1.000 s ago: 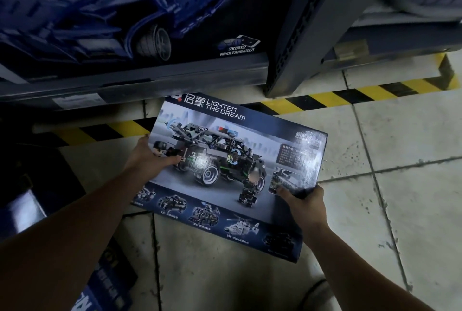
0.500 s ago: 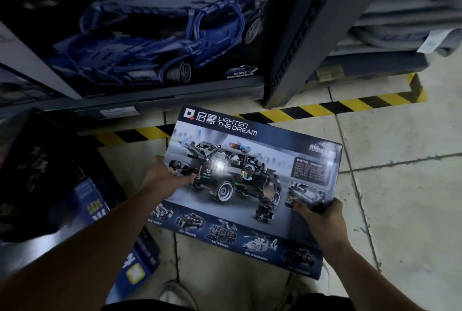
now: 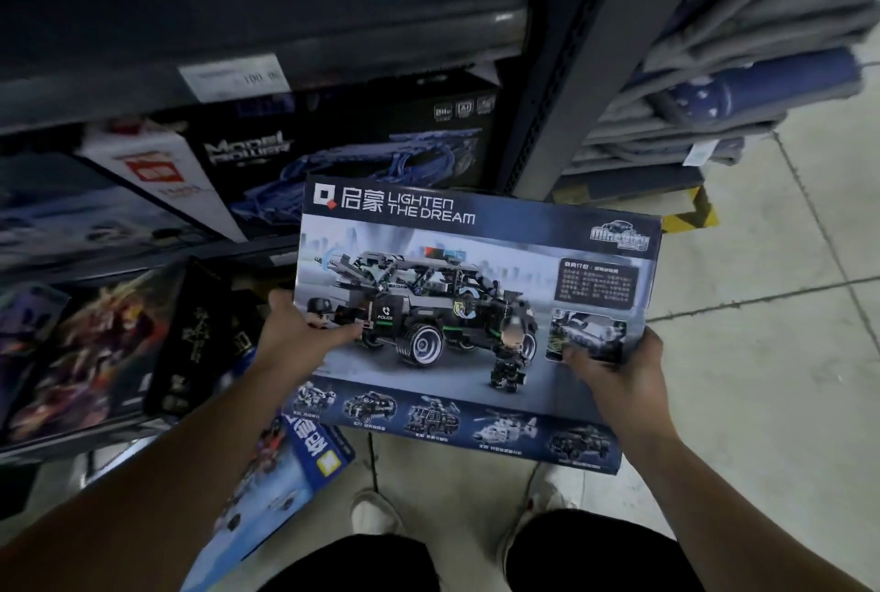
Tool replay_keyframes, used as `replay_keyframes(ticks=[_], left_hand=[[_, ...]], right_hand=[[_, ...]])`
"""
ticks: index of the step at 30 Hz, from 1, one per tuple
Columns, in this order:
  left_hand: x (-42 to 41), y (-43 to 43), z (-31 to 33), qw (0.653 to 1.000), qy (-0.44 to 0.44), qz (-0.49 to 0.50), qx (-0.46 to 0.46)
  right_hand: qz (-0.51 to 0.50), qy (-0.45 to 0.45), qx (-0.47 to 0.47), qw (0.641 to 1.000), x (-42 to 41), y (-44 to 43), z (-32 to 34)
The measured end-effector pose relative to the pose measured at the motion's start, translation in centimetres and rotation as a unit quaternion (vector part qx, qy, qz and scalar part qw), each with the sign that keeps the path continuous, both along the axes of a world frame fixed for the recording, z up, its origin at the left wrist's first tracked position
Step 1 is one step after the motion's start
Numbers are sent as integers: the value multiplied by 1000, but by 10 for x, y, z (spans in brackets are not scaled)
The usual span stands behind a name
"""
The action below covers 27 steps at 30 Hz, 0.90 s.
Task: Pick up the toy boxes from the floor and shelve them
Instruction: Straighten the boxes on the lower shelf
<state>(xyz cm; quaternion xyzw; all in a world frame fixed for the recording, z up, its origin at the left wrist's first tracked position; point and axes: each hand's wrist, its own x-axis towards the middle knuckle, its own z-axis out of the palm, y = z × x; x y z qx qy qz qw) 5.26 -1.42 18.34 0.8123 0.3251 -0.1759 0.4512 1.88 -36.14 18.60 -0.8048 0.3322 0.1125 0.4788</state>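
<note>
My left grip (image 3: 295, 334) is closed on the left edge of the toy box (image 3: 476, 306), thumb flat across the printed front and fingers out of sight behind it. My right grip (image 3: 619, 372) clamps the lower right corner the same way, thumb on the front, fingers curled round the edge.

Between them the toy box is off the floor (image 3: 762, 401), its face turned up toward me, showing a dark police truck and the words "LIGHTEN THE DREAM". Its top edge sits in front of the low shelf (image 3: 238, 258), partly covering a black box with a blue car (image 3: 362, 148) that stands there.

Just beside my left wrist a black box with gold marks (image 3: 200, 334) leans upright, and under my left forearm a blue box (image 3: 285, 486) lies on the floor. A price label (image 3: 233, 77) is stuck to the shelf edge above. Right of the grey upright post (image 3: 562, 67) is a stack of folded grey cloth (image 3: 714, 67), with yellow-and-black tape (image 3: 690, 210) at its foot. Below the toy box I can see my two pale shoes (image 3: 376, 515) on the tiles.
</note>
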Motion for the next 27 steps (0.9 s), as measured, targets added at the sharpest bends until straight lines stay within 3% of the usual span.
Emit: replay_keyframes(ticks=[16,27], left_hand=[[-12,46,222,988,-145,41,34],[-15,101,275,983,-162,79,23]], right_hand=[[59,-168,10,984,30,47,209],[86,-180,7,980,48,98,280]])
